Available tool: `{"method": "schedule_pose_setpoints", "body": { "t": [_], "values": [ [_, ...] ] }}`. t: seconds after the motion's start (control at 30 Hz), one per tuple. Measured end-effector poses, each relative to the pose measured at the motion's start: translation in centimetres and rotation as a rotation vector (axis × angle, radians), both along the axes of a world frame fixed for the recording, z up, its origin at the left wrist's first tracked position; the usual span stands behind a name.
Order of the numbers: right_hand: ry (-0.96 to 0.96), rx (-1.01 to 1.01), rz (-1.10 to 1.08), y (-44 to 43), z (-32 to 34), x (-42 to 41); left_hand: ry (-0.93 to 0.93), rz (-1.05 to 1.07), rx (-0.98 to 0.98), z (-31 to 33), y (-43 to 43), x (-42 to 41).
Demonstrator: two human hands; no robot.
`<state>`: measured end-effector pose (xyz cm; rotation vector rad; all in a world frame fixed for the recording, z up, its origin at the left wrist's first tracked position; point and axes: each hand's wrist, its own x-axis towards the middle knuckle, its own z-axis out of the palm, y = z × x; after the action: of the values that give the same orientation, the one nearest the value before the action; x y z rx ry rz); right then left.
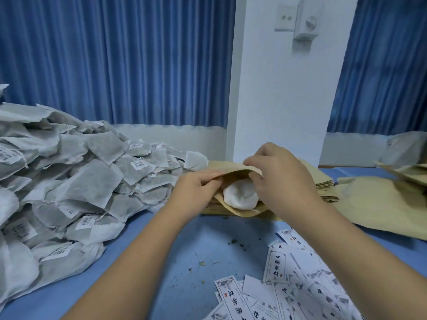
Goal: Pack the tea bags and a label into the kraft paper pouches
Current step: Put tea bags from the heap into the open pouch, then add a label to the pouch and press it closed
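A kraft paper pouch (231,168) lies on top of a stack of flat pouches (323,181) at the table's middle. My left hand (196,190) pinches the left side of its open mouth. My right hand (279,181) grips the upper lip on the right and holds it lifted. White tea bags (241,196) bulge out of the pouch mouth between my hands. A big heap of grey-white tea bags (69,181) with small tags fills the left side. Printed paper labels (288,285) lie scattered at the front right.
The table has a blue cover (196,245) with bits of loose tea on it. More kraft pouches (381,204) lie at the right, some filled ones behind them. A white pillar (277,88) and blue curtains stand behind the table.
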<state>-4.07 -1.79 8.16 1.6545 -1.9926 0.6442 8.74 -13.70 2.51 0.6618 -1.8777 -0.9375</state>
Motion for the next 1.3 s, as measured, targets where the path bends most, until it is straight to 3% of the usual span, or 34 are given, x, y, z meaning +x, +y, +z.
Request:
{"method": "schedule_pose_setpoints", "body": {
  "t": [0.13, 0.23, 0.4, 0.67, 0.8, 0.93, 1.1, 1.2, 1.3],
  "values": [
    [0.094, -0.128, 0.174, 3.6, -3.1, 1.6, -0.058, -0.096, -0.104, -0.3, 1.9, -1.2],
    [0.112, 0.108, 0.072, 4.7, -4.8, 2.1, -0.095, -0.101, -0.219, -0.5, 2.8, -2.0],
    [0.112, 0.346, -0.160, 5.0, -4.2, 0.5, -0.009, -0.085, -0.198, 0.1, 3.8, -2.8],
    [-0.034, 0.663, -0.244, 1.2, -0.5, -1.5, 0.090, -0.113, -0.051, 0.5, 5.2, -4.4],
    [0.084, 0.804, -0.263, -0.7, 1.0, -1.9, 0.082, -0.129, -0.098, 0.7, 6.1, -4.6],
    [0.166, 0.728, -0.134, -1.1, 1.2, -3.3, 0.045, -0.078, -0.234, 0.5, 6.4, -4.4],
    [-0.198, 0.343, 0.169, 0.5, -0.9, -4.1, 0.073, 0.030, -0.282, 0.0, 5.1, -3.8],
    [-0.195, 0.102, 0.389, 3.1, -2.8, -4.3, 0.107, 0.052, -0.266, -0.2, 4.3, -3.4],
    [-0.197, 0.032, 0.317, 5.5, -5.8, -5.6, 0.015, 0.063, -0.274, -0.5, 4.1, -3.4]
  ]
}}
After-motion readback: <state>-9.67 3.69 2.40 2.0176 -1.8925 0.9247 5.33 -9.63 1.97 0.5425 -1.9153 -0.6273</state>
